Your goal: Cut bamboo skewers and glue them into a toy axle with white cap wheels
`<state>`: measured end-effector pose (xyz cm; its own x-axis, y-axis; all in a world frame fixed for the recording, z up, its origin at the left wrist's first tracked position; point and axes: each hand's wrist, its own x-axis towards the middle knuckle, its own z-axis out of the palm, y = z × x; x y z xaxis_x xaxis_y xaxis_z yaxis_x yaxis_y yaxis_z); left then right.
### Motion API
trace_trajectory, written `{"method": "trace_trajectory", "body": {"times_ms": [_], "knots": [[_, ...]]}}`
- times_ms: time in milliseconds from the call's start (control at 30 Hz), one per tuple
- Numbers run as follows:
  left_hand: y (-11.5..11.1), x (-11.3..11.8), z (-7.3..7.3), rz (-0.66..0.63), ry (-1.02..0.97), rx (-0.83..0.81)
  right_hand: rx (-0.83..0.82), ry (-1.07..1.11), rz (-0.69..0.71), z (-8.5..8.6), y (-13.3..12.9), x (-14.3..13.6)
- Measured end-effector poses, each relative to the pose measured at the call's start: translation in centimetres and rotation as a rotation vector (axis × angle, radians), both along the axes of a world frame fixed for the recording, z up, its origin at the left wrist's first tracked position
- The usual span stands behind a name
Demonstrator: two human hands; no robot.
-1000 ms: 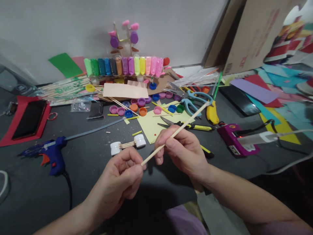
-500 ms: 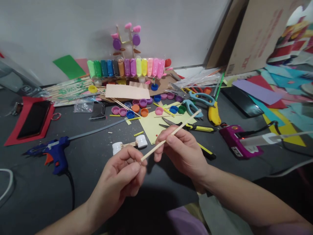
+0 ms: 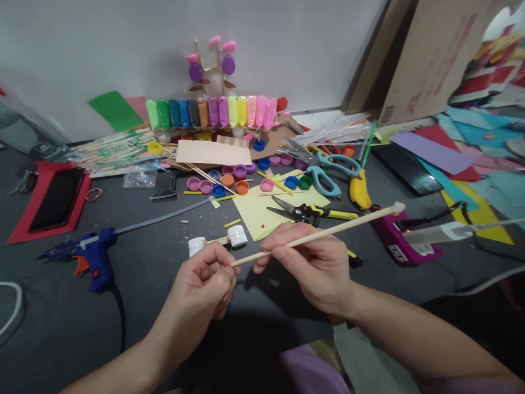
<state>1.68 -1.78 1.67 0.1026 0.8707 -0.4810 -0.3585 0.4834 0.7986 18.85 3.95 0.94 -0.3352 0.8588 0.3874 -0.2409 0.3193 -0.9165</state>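
A thin pale wooden stick point(image 3: 340, 227) slants up to the right between my two hands, with a whitish blob at its far tip. My left hand point(image 3: 207, 287) pinches the stick's lower left end between thumb and fingertips. Thumb and fingers of my right hand point(image 3: 314, 265) grip it around the middle. Just beyond my left hand lie white bottle caps point(image 3: 237, 236) joined by short sticks. Behind my right hand, yellow-and-black pliers point(image 3: 307, 211) rest partly on a pale yellow paper sheet point(image 3: 250, 216).
A blue glue gun point(image 3: 96, 257) lies at left near a phone point(image 3: 57, 200) on red card. Coloured caps point(image 3: 241, 187), blue-handled scissors point(image 3: 328, 175), a yellow cutter point(image 3: 359, 191) and clay packs point(image 3: 211, 113) are farther back. A purple power block point(image 3: 394, 235) with cables sits at right.
The stick has swung down to a flatter angle, its blobbed tip now farther right and lower. Both hands keep their hold, and the table items are unmoved.
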Motion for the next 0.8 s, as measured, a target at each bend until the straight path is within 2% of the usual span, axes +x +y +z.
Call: {"method": "trace_trajectory", "body": {"times_ms": [67, 267, 433, 633, 800], "knots": [[0.1, 0.0, 0.1, 0.009, 0.009, 0.007, 0.008, -0.004, -0.003, 0.1, 0.0, 0.1], [0.0, -0.2, 0.5, -0.041, 0.058, 0.020, -0.230, 0.083, 0.039, 0.5, 0.2, 0.0], [-0.2, -0.1, 0.8, -0.062, 0.098, 0.026, -0.316, 0.117, 0.047, 0.2, 0.4, 0.0], [-0.5, -0.3, 1.1, -0.107, 0.135, 0.048, -0.462, 0.145, 0.120, -0.5, 1.0, 0.0], [-0.7, -0.5, 1.1, -0.150, 0.112, 0.063, -0.601, 0.182, 0.194, -0.3, 1.4, -0.2]]}}
